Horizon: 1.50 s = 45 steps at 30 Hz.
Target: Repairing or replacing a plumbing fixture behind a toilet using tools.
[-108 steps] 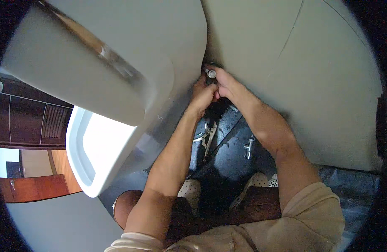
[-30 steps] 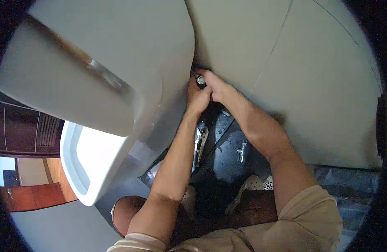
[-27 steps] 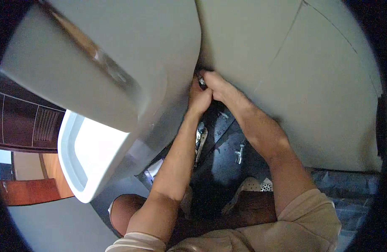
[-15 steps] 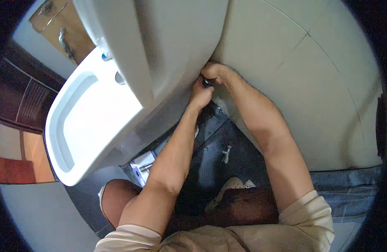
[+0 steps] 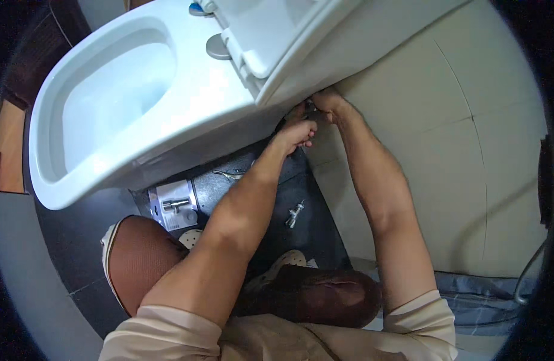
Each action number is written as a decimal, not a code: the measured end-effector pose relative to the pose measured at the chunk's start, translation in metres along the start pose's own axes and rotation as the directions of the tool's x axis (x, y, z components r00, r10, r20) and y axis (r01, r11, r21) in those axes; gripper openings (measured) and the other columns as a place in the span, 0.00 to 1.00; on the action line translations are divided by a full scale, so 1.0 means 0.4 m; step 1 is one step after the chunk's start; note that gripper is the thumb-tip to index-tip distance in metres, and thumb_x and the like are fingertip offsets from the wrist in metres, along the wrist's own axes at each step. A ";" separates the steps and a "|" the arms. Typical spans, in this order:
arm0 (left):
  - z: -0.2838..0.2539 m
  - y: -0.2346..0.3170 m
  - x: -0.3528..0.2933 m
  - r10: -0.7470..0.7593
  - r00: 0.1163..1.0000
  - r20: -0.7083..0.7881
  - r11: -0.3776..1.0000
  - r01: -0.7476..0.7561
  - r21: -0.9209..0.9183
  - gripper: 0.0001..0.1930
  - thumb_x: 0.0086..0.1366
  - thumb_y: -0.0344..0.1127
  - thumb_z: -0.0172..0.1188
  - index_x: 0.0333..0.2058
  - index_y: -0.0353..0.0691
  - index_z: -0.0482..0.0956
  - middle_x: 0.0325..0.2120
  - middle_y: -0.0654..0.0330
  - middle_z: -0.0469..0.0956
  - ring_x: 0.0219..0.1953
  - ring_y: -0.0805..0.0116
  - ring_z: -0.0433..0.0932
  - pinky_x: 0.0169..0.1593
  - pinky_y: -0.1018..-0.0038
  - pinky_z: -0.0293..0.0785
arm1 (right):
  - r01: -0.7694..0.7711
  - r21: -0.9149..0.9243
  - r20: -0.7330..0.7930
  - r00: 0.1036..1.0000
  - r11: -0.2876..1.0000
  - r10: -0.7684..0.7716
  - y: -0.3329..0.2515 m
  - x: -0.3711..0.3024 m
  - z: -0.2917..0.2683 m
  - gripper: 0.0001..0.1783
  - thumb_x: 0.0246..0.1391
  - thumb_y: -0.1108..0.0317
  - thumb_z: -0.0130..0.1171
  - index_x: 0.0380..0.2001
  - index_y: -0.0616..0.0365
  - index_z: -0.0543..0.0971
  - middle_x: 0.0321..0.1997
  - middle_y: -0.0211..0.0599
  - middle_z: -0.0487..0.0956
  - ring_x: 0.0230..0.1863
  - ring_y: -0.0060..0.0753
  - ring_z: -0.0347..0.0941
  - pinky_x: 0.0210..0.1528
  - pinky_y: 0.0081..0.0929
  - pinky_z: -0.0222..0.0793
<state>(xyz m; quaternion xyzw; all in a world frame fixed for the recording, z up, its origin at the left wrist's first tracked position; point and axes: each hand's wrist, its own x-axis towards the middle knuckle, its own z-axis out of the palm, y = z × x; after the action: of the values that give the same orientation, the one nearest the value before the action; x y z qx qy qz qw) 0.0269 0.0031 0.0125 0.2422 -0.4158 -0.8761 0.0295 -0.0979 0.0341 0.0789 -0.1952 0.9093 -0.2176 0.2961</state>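
Note:
Both my hands work close together in the gap between the white toilet (image 5: 211, 129) and the beige tiled wall. My left hand (image 5: 296, 132) has its fingers curled in, partly hidden behind the toilet's side. Just beyond it, my right hand (image 5: 328, 103) is bent at the wrist against the wall, fingers closed. A small shiny metal part (image 5: 310, 107) shows between the two hands; its shape is mostly covered. On the dark floor below lies a loose chrome angle valve (image 5: 295, 214).
An opened blister pack (image 5: 174, 205) with another chrome valve lies on the floor beside my knee. A metal hand tool (image 5: 227, 174) rests under the toilet's side, half behind my left forearm. The raised toilet lid (image 5: 271, 36) overhangs the gap. A hose (image 5: 526, 277) hangs at the right.
My view has shifted, so the toilet bowl and the floor items show more fully. My hands remain together behind the toilet; my left fingers now show more plainly, curled below the right hand.

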 end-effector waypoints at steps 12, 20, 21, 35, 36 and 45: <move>0.009 0.005 0.033 0.047 0.993 0.112 0.997 -0.054 0.063 0.26 0.56 0.28 0.52 0.55 0.49 0.65 0.15 0.67 0.65 0.13 0.80 0.57 0.21 0.78 0.68 | 0.040 0.475 -0.017 0.999 0.879 -0.036 0.097 0.098 0.006 0.14 0.55 0.69 0.51 0.39 0.68 0.78 0.32 0.44 0.78 0.20 0.28 0.67 0.15 0.26 0.63; 0.014 0.015 0.013 0.089 0.991 0.099 0.995 -0.093 0.032 0.20 0.57 0.28 0.52 0.50 0.47 0.68 0.14 0.67 0.63 0.13 0.80 0.55 0.23 0.77 0.69 | -0.032 0.599 0.090 0.996 0.800 -0.028 0.098 0.109 -0.010 0.15 0.54 0.67 0.52 0.39 0.69 0.78 0.34 0.45 0.79 0.24 0.31 0.70 0.20 0.26 0.67; 0.010 0.015 0.012 0.091 0.990 0.110 0.995 -0.094 0.020 0.19 0.57 0.28 0.52 0.49 0.46 0.69 0.14 0.67 0.63 0.13 0.80 0.55 0.23 0.76 0.69 | -0.038 0.601 0.103 0.994 0.798 -0.030 0.093 0.105 -0.003 0.15 0.54 0.67 0.53 0.39 0.68 0.78 0.34 0.45 0.79 0.24 0.31 0.70 0.20 0.27 0.68; 0.034 0.026 0.010 0.088 0.994 0.067 0.987 -0.078 -0.137 0.13 0.58 0.27 0.51 0.43 0.44 0.69 0.14 0.65 0.63 0.13 0.78 0.57 0.21 0.75 0.70 | -0.114 0.606 0.255 0.965 0.787 -0.056 0.081 0.030 -0.017 0.17 0.53 0.62 0.55 0.38 0.68 0.78 0.36 0.46 0.79 0.28 0.38 0.73 0.27 0.28 0.73; 0.039 0.028 0.003 0.107 0.993 0.059 0.989 -0.100 -0.113 0.13 0.59 0.27 0.50 0.43 0.44 0.69 0.14 0.65 0.64 0.13 0.78 0.57 0.21 0.74 0.70 | -0.121 0.606 0.266 0.962 0.786 -0.056 0.085 0.027 -0.024 0.17 0.53 0.62 0.55 0.38 0.68 0.78 0.36 0.46 0.79 0.28 0.38 0.73 0.28 0.29 0.73; 0.051 0.031 -0.005 0.153 0.987 0.054 0.986 -0.149 -0.078 0.17 0.58 0.25 0.48 0.47 0.44 0.68 0.16 0.62 0.66 0.13 0.77 0.59 0.18 0.75 0.69 | -0.104 0.674 0.178 0.984 0.732 -0.025 0.079 0.004 -0.008 0.15 0.53 0.64 0.55 0.35 0.69 0.78 0.34 0.47 0.78 0.28 0.38 0.73 0.27 0.30 0.72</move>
<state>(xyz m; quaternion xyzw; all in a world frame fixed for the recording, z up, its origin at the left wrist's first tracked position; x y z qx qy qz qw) 0.0176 0.0100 0.0335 0.1826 -0.4011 -0.8929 0.0923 -0.1083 0.0607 0.0644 -0.0723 0.7411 -0.5105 0.4301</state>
